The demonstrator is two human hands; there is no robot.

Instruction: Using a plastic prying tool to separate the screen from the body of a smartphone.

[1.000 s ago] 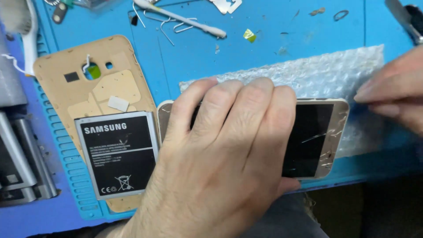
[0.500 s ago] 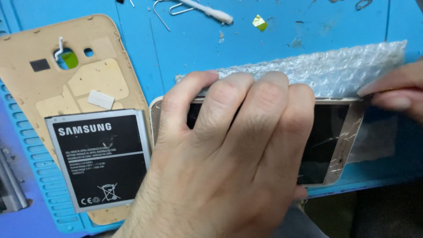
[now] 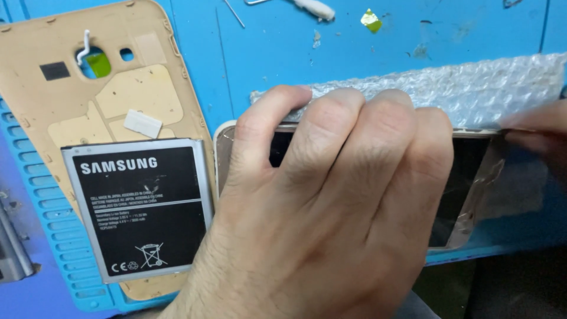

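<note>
Left hand [image 3: 331,212] lies palm-down on gold smartphone [image 3: 472,171], fingers curled over its far edge, pressing rather than gripping. Right hand [image 3: 540,133] blurred at phone's right end; finger state unclear. Bubble wrap [image 3: 472,85] behind phone; black battery [image 3: 139,207] left, on gold back cover [image 3: 71,112].
</note>
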